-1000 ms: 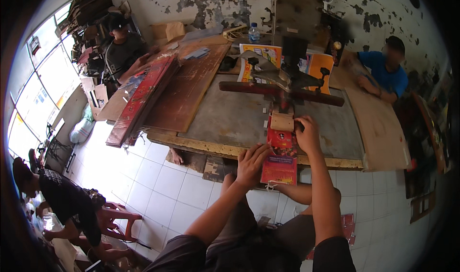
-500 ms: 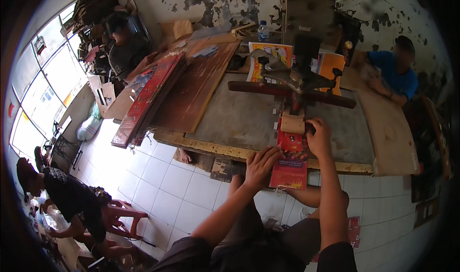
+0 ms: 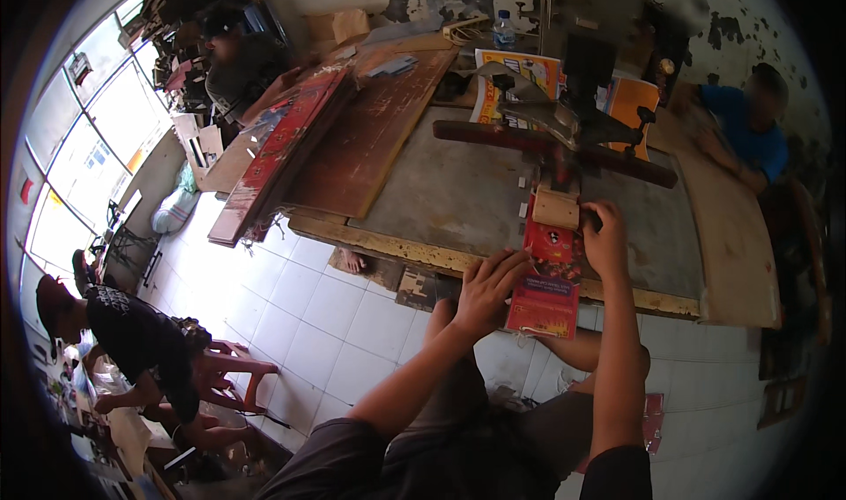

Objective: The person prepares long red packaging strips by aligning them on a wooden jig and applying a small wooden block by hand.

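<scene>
Red printed card stock point(image 3: 548, 280) lies at the near edge of the grey worktable point(image 3: 458, 192), a strip of it running from under a small wooden block point(image 3: 556, 207) out past the table's lip, so the lower end overhangs the white tiled floor point(image 3: 326, 315). Left hand point(image 3: 486, 290) grips the overhanging end at its left side, fingers curled over the top face, the thumb out of sight. Right hand point(image 3: 606, 240) sits higher, just beside the block, fingers bent down onto the card's right edge; whether it pinches or only presses, I cannot tell. Behind the block, a dark press arm on a red bar point(image 3: 546, 143) crosses the table. Reddish wooden boards point(image 3: 352, 139) lean at the left, yellow and orange printed sheets point(image 3: 520, 81) at the back. A person in blue point(image 3: 749, 130) sits at the far right, another crouches by a pink plastic stool point(image 3: 231, 372) lower left.
</scene>
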`<move>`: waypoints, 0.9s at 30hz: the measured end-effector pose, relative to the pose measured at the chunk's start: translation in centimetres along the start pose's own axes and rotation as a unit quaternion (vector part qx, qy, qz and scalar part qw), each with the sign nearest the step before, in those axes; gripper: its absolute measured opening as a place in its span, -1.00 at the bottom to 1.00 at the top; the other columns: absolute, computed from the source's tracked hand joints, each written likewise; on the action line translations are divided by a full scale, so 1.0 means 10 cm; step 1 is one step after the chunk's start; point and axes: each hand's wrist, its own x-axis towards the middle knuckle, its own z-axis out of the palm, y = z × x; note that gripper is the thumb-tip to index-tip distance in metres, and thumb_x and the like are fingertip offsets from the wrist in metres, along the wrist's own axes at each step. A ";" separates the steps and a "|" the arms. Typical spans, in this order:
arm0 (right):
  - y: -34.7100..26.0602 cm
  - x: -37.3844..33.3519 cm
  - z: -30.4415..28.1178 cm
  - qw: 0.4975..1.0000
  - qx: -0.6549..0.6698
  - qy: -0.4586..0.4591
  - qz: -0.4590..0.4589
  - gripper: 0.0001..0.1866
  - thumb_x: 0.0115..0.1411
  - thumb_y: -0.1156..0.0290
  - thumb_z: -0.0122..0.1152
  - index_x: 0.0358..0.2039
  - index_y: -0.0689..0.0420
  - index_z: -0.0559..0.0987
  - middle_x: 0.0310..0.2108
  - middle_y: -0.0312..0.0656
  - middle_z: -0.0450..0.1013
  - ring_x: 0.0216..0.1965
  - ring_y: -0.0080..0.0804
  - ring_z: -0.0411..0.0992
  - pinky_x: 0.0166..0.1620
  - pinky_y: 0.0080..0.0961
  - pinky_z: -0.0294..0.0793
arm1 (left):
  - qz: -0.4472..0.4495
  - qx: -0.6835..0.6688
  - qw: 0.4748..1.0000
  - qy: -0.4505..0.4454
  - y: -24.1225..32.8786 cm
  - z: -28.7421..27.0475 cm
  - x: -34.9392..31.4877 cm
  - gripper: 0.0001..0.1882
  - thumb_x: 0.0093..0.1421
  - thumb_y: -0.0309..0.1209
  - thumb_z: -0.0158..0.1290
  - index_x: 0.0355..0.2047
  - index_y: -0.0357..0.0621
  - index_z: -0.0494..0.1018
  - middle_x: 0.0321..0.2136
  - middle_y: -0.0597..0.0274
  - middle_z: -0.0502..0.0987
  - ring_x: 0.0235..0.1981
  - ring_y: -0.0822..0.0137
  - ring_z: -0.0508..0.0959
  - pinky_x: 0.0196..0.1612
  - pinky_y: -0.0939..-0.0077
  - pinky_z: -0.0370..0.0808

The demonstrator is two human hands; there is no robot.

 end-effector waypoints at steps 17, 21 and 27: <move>0.17 -0.04 0.07 0.996 -0.030 -0.043 0.074 -0.73 0.31 0.40 0.27 0.00 0.08 0.68 0.13 -0.10 0.52 0.26 -0.01 0.41 0.39 -0.01 0.27 | -0.015 0.018 1.000 0.020 0.14 -0.03 0.13 -0.50 0.22 -0.32 0.21 0.21 0.09 0.57 0.29 0.43 0.59 0.32 0.23 0.51 0.27 0.25 0.30; 0.15 -0.04 0.06 0.998 -0.013 -0.017 0.056 -0.79 0.31 0.41 0.30 -0.05 0.09 0.67 0.06 -0.11 0.54 0.18 0.00 0.46 0.31 -0.02 0.36 | -0.013 0.009 0.999 -0.042 0.12 -0.18 0.17 -0.43 0.17 -0.37 0.26 0.24 0.05 0.56 0.33 0.41 0.56 0.34 0.20 0.49 0.29 0.23 0.30; -0.08 0.00 -0.13 0.995 0.095 0.002 -0.020 -0.81 0.30 0.39 0.39 -0.11 0.14 0.67 0.00 -0.12 0.55 0.07 0.00 0.53 0.16 -0.11 0.52 | 0.075 -0.021 0.981 -0.178 -0.11 -0.59 0.48 -0.31 0.08 -0.37 0.34 0.29 0.02 0.54 0.33 0.36 0.56 0.32 0.16 0.48 0.34 0.14 0.30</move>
